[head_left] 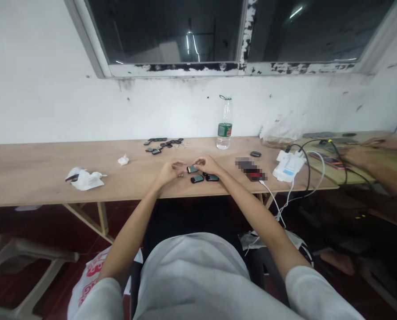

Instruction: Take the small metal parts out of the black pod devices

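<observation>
Both hands worked at the front edge of the desk (34, 173), near its middle. The left hand (170, 171) and the right hand (207, 164) met over a small dark module (192, 169), a flat rectangular piece with a light strip at one end. The fingers of both hands were drawn in narrow around it, pinching it by its short ends and holding it just clear of the wood. Which fingertips carried the load could not be told at this size.

Two similar dark modules (204, 178) lay on the desk just in front of the hands, touching or nearly touching each other, close to the front edge. A scatter of like parts (163, 145) lay toward the back edge, well apart from the hands.

Handling judgement: the held module looked light and rigid, probably a hard casing with a smooth, somewhat glossy face. It would likely slip under a loose pinch and could be marked or cracked by a drop to the floor, since it was held near the edge. The safer hold appeared to be on the narrow side edges, not on the glossy face or the light strip.

A plastic water bottle (224, 129) stood upright near the back edge. Crumpled white tissue (85, 178) lay toward the left end. A white charger block (288, 166) with cables sat toward the right end, and another person's hand (360, 155) rested on the adjoining table beyond it.
</observation>
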The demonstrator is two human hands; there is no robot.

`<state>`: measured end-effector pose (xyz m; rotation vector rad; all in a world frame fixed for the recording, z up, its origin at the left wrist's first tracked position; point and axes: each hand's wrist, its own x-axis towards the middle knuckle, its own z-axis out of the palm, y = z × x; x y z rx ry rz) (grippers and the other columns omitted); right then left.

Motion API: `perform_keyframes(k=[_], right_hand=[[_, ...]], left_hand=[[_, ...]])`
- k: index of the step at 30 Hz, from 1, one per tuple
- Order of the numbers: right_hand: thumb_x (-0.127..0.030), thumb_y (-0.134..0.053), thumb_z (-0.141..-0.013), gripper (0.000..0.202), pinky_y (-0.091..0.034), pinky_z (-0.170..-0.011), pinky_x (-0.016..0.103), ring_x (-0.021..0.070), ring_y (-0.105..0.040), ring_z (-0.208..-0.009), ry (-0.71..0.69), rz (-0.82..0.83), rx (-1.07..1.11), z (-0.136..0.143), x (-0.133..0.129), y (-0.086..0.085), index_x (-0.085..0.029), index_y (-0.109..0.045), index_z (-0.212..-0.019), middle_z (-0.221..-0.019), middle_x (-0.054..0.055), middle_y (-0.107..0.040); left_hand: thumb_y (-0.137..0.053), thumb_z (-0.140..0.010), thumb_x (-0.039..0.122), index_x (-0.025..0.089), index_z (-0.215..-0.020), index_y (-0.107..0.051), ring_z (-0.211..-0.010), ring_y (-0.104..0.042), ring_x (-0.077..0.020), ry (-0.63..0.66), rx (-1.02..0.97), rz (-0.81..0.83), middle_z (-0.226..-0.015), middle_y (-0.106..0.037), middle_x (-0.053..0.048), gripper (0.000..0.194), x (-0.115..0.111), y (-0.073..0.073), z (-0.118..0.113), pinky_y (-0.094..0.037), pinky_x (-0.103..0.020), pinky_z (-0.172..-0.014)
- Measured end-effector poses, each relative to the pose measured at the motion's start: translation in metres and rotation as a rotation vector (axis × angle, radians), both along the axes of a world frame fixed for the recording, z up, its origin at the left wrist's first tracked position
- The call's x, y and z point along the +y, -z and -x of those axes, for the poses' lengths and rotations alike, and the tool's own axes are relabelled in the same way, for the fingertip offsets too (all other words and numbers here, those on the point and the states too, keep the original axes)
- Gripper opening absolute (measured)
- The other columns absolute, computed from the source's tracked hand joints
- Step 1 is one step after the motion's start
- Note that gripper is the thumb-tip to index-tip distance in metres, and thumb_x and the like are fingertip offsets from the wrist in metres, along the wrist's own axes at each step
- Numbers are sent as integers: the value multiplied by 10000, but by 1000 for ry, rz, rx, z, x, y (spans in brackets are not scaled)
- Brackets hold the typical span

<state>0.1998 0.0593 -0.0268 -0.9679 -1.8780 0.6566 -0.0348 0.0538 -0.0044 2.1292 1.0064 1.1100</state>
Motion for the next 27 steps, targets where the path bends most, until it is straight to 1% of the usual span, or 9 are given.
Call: perform_keyframes(k=[2,5,10,13,16,18,20,23,27], right_hand=[[-247,-686,-807,183,-474,-661,240,139,-616,-699,29,-30,-76,-1,3,3,-115,-744,-920,-808,55,-729],[-212,-685,-793,160,-464,-686,241,149,-625,-739,83,-80,-212,-3,4,6,-132,-763,-908,-831,49,-737],[-175,-672,-795,129,-475,-724,235,159,-655,-775,94,-101,-345,-2,2,4,-159,-782,-861,-877,40,-763],[-171,-641,-821,144,-479,-726,234,160,-657,-773,68,-129,-320,-2,-1,-4,-150,-781,-852,-865,49,-765],[-185,-601,-859,181,-477,-704,238,162,-652,-762,131,-145,-216,-12,-9,-14,-141,-775,-879,-880,63,-766],[-178,-593,-858,184,-483,-704,245,169,-656,-763,188,-116,-171,-24,-18,-18,-137,-770,-890,-880,68,-766],[-187,-608,-854,169,-495,-715,253,183,-670,-777,171,-15,-200,-37,-27,-18,-142,-770,-870,-869,65,-771],[-179,-653,-818,132,-498,-697,252,194,-678,-768,155,121,-275,-52,-36,-10,-152,-778,-851,-865,60,-778],[-233,-721,-788,112,-481,-635,255,193,-665,-700,252,166,-286,-59,-37,4,-157,-785,-840,-809,64,-772]], left_hand=[[-846,-640,428,176,-955,-752,-943,-709,-282,5,90,-2,-1038,-757,-117,414,6,-1,9,-579,-415,-858],[-850,-619,458,181,-958,-769,-980,-705,-298,28,201,52,-1048,-764,-120,445,13,-2,24,-570,-411,-882],[-870,-551,531,177,-1031,-775,-1011,-703,-330,36,303,154,-1100,-769,-129,603,18,1,37,-567,-403,-866],[-834,-591,580,176,-1027,-783,-970,-710,-318,73,330,202,-1087,-775,-125,597,19,5,39,-568,-391,-849],[-792,-647,599,180,-1019,-791,-927,-709,-302,97,338,186,-1062,-779,-118,560,22,9,39,-562,-390,-840],[-778,-664,599,177,-1008,-793,-897,-706,-292,96,335,169,-1042,-781,-118,545,24,12,40,-557,-385,-829],[-776,-664,597,174,-986,-794,-866,-703,-279,86,317,156,-1009,-783,-117,532,28,16,41,-553,-373,-812],[-789,-652,576,179,-960,-790,-831,-698,-265,79,278,138,-950,-784,-111,502,33,22,43,-547,-355,-778],[-786,-660,546,188,-923,-787,-807,-693,-254,65,279,105,-916,-778,-107,444,39,26,46,-535,-339,-738]])
